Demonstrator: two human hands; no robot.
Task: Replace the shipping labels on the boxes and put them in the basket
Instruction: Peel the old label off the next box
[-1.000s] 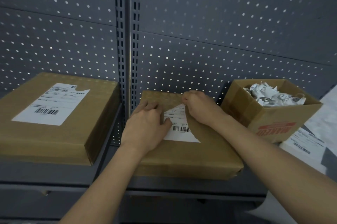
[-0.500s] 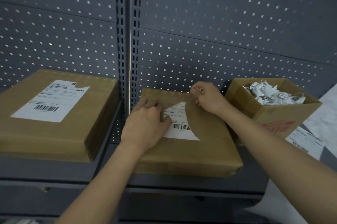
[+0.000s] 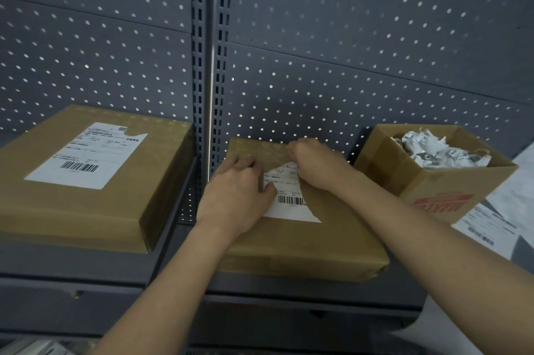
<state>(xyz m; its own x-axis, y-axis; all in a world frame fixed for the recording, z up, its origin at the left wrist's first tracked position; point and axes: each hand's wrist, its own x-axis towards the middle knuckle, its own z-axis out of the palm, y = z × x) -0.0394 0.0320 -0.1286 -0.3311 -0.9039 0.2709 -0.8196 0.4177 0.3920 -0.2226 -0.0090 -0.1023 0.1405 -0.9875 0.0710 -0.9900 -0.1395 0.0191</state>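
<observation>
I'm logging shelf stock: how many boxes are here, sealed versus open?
Sealed: 2 (left box, middle box)
Open: 1 (open box)
Total: 3

Bare forearms (image 3: 173, 282) lead to a bare left hand (image 3: 237, 195) and bare right hand (image 3: 315, 165).

Left box label (image 3: 86, 154): barcode, rows of fine print, unreadable
Middle box label (image 3: 289, 198), torn: barcode, fine print, unreadable
Open box (image 3: 384, 158): red mark (image 3: 443, 201) on side, inverted, not legible
Sheet (image 3: 488, 229) at right: barcode, print too small
</observation>
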